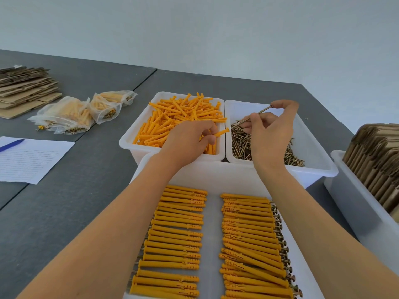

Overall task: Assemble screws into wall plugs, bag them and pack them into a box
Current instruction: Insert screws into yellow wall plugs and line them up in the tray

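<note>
My left hand [190, 139] reaches into a white bin [129, 134] full of loose orange wall plugs and pinches one plug [222, 132] that sticks out to the right. My right hand [272, 130] hovers over the neighbouring white bin [319, 160] of brass screws and pinches a single long screw [257, 113] between thumb and fingers, tilted up to the right. In front of me a white tray [212, 234] holds two neat columns of plugs with screws fitted in them.
Several clear bags of assembled plugs [71, 115] lie at the left on the grey table [75, 201]. Flattened cardboard [26, 89] is stacked at far left. Lined paper with a blue pen [28, 158] lies nearby. A bin of folded cartons [375, 169] stands at right.
</note>
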